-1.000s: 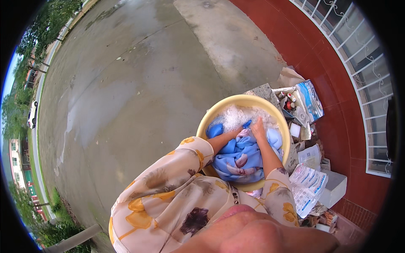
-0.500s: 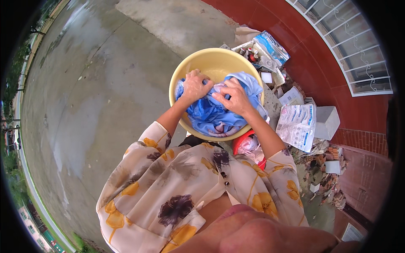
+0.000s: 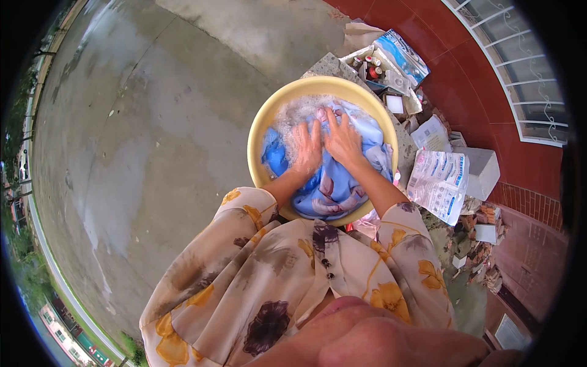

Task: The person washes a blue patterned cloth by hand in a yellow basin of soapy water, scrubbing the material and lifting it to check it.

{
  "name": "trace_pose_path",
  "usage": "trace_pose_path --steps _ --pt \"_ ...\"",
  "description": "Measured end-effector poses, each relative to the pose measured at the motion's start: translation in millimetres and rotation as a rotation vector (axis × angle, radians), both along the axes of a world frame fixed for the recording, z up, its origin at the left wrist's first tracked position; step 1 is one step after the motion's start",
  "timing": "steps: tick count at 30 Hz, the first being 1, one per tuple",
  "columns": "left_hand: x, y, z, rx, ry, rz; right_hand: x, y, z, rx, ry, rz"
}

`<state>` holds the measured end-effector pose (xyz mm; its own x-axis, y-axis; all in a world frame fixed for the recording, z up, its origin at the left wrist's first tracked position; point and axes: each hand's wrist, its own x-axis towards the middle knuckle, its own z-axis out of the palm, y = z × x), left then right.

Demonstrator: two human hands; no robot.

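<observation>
A round yellow basin (image 3: 259, 171) holds wet laundry and white suds (image 3: 292, 113). Inside lies a light blue garment (image 3: 333, 183) with pinkish floral patches, beside a darker blue cloth (image 3: 275, 158) at the left. My left hand (image 3: 307, 148) reaches into the foam, fingers stretched forward, their tips partly lost in bubbles. Close to its right, my right hand (image 3: 343, 139) presses on the light blue garment with fingers extended and apart. Neither palm shows, and the cloth beneath both hands is hidden.
Behind the basin stands a white foam box (image 3: 397, 76) with bottles, a blue-and-white package (image 3: 402, 56) next to it. A printed plastic bag (image 3: 436, 183), a grey-white block (image 3: 476, 171) and brick rubble lie right, near a red wall (image 3: 471, 92). Pink cloth (image 3: 367, 225) shows below the basin.
Both hands have pushed forward and come closer together, the left one moving right. White suds now spread over the basin's far left part, and the light blue garment lies more stretched out.
</observation>
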<state>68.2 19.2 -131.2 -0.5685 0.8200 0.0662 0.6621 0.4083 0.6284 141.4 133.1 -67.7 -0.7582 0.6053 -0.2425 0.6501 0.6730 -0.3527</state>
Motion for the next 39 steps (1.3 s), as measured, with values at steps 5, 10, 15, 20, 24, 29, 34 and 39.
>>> trace_pose_path --steps 5,10,15,20,24,29,34,39 --pt "-27.8 31.3 -104.5 -0.090 -0.011 0.215 -35.6 17.7 -65.4 0.032 0.183 0.002" --pt "-59.5 39.5 -100.4 -0.229 -0.057 0.086 -35.1 33.4 -109.5 -0.002 0.303 -0.201" --pt "-84.0 61.8 -10.7 0.045 -0.328 0.232 -37.6 57.7 -80.5 -0.265 0.666 -0.563" --pt "-93.4 38.5 80.4 0.442 -1.050 0.374 -22.7 23.6 12.4 -0.669 1.096 -0.614" --pt "-92.0 15.2 145.7 0.323 -1.246 0.184 32.1 -33.1 72.1 -0.460 0.980 -0.156" --pt "-36.6 -49.8 105.4 -0.035 0.118 -0.100 79.5 -75.7 106.3 -0.015 0.618 0.136" --pt "12.7 -68.2 75.3 -0.241 0.416 -0.078 46.1 -23.3 89.6 0.237 0.468 0.009" --pt "8.0 -39.7 62.2 -0.651 0.389 -0.255 3.1 7.1 21.9 0.119 -0.066 -0.032"
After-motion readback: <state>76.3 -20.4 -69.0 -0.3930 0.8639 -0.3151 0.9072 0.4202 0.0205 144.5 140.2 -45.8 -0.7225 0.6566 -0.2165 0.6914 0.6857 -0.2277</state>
